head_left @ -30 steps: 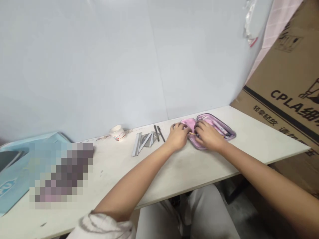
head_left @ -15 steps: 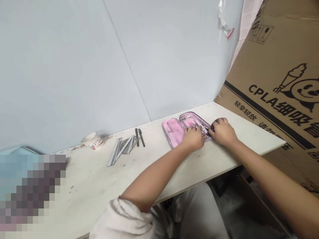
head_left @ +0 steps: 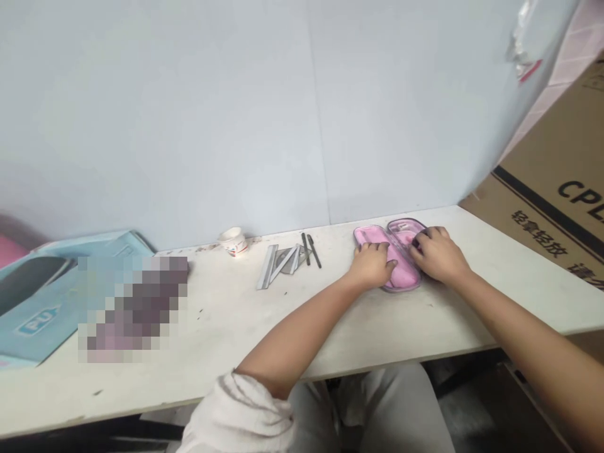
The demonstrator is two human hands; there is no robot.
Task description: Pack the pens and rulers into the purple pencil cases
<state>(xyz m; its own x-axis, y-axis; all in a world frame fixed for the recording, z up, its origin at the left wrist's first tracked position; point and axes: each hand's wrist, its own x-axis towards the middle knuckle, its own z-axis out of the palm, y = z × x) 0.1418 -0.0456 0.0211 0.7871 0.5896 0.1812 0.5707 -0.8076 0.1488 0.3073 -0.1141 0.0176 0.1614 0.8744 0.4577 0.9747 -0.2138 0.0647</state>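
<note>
A pink pencil case [head_left: 399,274] with a purple rim lies on the white table [head_left: 330,327] near the back wall, its two halves partly folded toward each other. My left hand [head_left: 372,265] rests on the case's left half, fingers curled over the flap. On the right half sits my right hand [head_left: 438,254], fingers bent over its rim. The hands hide whatever is inside the case.
Left of the case lie grey rulers [head_left: 277,264] and two dark pens [head_left: 311,250]. A small white cup [head_left: 233,241] stands by the wall. A blue box [head_left: 33,296] lies far left, and a big cardboard box [head_left: 557,207] stands at the right.
The case lay open flat with pens showing; its halves now stand closer together. My left hand moved onto the left flap and my right hand onto the right one.
</note>
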